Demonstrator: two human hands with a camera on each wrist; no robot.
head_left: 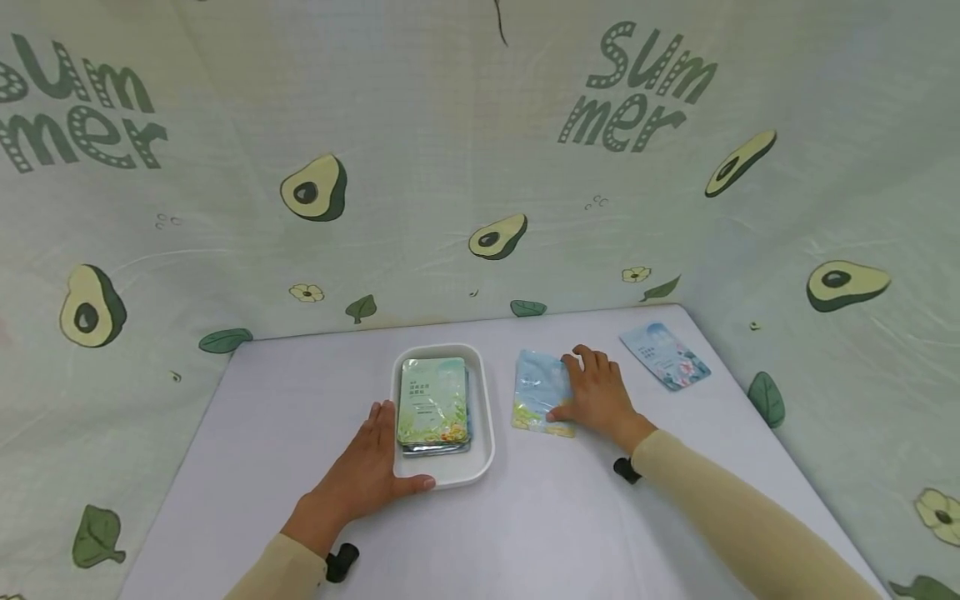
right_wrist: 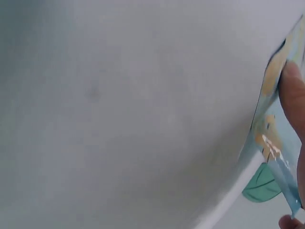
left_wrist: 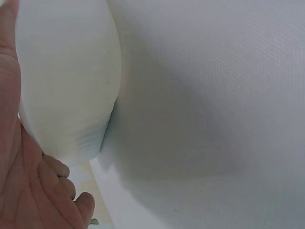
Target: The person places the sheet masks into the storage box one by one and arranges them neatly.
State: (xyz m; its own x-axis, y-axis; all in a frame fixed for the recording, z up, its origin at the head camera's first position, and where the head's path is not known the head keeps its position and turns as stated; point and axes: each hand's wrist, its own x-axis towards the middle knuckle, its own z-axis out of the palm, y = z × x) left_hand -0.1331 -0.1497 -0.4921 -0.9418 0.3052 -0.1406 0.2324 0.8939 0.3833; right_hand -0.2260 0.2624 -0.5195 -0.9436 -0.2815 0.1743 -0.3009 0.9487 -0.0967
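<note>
A white tray (head_left: 482, 458) lies left of the middle in the head view, holding a small stack of sheet mask packets with a green one (head_left: 433, 400) on top. My left hand (head_left: 367, 467) rests against its left side, fingers straight and thumb at the near rim. In the left wrist view the palm borders the tray's wall (left_wrist: 71, 71). My right hand (head_left: 600, 396) holds a light blue sheet mask packet (head_left: 538, 387) by its right side. In the right wrist view the thumb presses on this packet (right_wrist: 274, 129), which looks bent.
Another blue sheet mask packet (head_left: 665, 357) with pink flowers lies at the far right of the white table (head_left: 540, 517). Behind and beside the table hangs a pale cloth (head_left: 420, 167) printed with avocados and leaves.
</note>
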